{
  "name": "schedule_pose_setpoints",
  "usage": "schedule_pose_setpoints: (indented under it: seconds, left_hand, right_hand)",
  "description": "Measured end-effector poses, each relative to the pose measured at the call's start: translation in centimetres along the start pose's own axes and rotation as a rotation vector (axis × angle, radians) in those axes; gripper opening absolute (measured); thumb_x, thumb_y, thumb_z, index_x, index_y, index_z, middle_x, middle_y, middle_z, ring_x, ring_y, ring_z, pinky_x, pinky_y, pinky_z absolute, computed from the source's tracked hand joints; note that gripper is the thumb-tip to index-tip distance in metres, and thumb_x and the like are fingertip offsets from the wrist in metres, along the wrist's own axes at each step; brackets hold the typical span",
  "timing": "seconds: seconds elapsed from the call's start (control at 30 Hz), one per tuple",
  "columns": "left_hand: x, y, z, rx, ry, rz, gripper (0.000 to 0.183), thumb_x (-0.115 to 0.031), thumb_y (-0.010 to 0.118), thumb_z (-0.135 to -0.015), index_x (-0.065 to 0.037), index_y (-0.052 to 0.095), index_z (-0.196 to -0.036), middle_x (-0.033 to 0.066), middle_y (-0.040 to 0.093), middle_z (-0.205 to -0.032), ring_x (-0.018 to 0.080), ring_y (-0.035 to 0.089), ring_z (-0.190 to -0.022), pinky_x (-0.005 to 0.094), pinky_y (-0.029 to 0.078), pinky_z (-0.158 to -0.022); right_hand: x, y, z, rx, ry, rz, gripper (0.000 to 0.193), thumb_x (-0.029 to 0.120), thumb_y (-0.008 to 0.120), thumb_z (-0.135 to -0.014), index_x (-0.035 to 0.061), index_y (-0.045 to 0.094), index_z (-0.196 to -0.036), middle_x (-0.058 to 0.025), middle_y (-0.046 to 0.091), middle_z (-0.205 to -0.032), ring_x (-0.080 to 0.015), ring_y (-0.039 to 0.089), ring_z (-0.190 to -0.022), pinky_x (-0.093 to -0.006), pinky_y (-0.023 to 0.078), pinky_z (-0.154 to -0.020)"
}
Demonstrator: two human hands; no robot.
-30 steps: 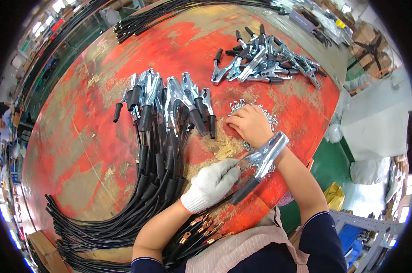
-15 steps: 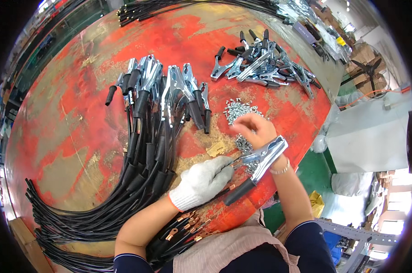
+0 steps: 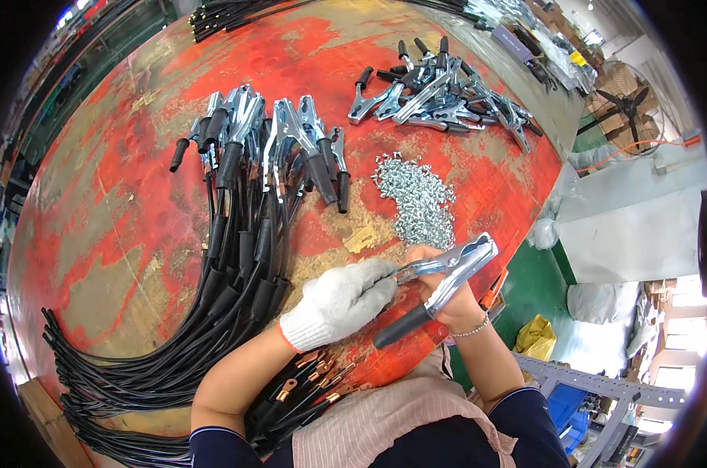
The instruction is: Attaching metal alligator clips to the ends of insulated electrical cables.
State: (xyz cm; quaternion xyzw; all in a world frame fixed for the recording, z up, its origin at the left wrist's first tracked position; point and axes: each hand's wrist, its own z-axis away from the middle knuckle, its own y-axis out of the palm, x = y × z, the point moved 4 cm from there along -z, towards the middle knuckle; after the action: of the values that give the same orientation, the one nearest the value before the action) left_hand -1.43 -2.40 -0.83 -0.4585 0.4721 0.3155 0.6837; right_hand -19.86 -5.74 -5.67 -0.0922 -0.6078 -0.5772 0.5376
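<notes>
My left hand [image 3: 340, 306], in a white knitted glove, is closed around the near end of a silver metal spring clamp [image 3: 464, 274]. The clamp's jaws point up to the right, and one handle with a black sleeve [image 3: 400, 326] hangs free toward me. Bare and wearing a bead bracelet, my right hand [image 3: 447, 306] is behind the clamp with its fingers curled close to the gloved fingertips. The clamp partly hides it, and whatever it pinches is not visible. Just beyond lies a pile of small silver screws or rivets [image 3: 416, 204].
A bundle of black cables [image 3: 190, 331] with clamps [image 3: 240, 117] on its far ends curves across the left. More loose clamps [image 3: 447, 97] are heaped at the far right. Cable ends with copper lugs [image 3: 287, 388] lie by my lap. Further cables [image 3: 240, 15] lie along the far edge.
My right hand has moved from the small-hardware pile back toward me, to the clamp beside my left hand. The left hand still grips the clamp.
</notes>
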Motion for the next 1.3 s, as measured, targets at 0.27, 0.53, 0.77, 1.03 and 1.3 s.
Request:
schedule_pose_setpoints:
  seconds: [0.27,0.53,0.77,1.03,1.3]
  left_hand:
    - [-1.8,0.0,-0.1,-0.096,0.163,-0.509,0.033,-0.016,0.055,-0.091,-0.007,0.058,-0.122,0.0138,0.066,-0.076,0.0296,0.067,-0.066,0.0333,0.054,-0.060]
    - [3.0,-1.2,-0.8,-0.209,-0.224,0.990,0.036,-0.019,0.052,-0.098,-0.002,0.051,-0.130,0.0081,0.066,-0.077,0.0120,0.062,-0.054,0.0241,0.046,-0.043]
    - [3.3,-0.4,-1.1,-0.166,-0.265,0.958,0.037,-0.017,0.049,-0.099,-0.001,0.047,-0.132,0.0084,0.064,-0.078,0.0116,0.061,-0.055,0.0229,0.045,-0.043]
    - [2.2,0.3,-0.8,-0.085,-0.232,0.706,0.041,-0.017,0.048,-0.099,0.001,0.044,-0.136,0.0035,0.061,-0.083,0.0072,0.058,-0.061,0.0220,0.048,-0.051]
    - [1.4,0.4,-0.2,-0.096,-0.219,0.557,0.043,-0.016,0.049,-0.096,-0.001,0.045,-0.136,0.0041,0.064,-0.077,0.0082,0.059,-0.058,0.0246,0.049,-0.053]
  right_hand:
    - [1.7,0.8,1.6,-0.050,-0.148,0.436,0.027,0.021,0.058,-0.095,-0.0038,0.062,-0.105,-0.0089,0.057,-0.094,-0.0177,0.056,-0.087,-0.0295,0.042,-0.074]
    - [2.5,0.4,1.7,-0.194,-0.540,1.643,0.008,0.010,0.073,-0.079,0.0090,0.069,-0.085,-0.0072,0.060,-0.081,-0.0269,0.059,-0.078,-0.0362,0.048,-0.068]
    - [1.7,0.4,1.3,-0.270,-0.680,1.716,0.013,0.012,0.077,-0.074,0.0084,0.068,-0.082,-0.0060,0.059,-0.078,-0.0260,0.057,-0.072,-0.0371,0.046,-0.064]
    - [1.9,0.7,0.2,-0.164,-0.657,1.805,0.015,0.015,0.078,-0.071,0.0098,0.066,-0.079,-0.0055,0.057,-0.076,-0.0259,0.056,-0.072,-0.0372,0.045,-0.063]
    - [4.2,0.7,-0.1,-0.257,-0.658,1.491,0.024,0.003,0.078,-0.061,0.0070,0.065,-0.080,-0.0066,0.063,-0.083,-0.0269,0.060,-0.077,-0.0357,0.049,-0.067]
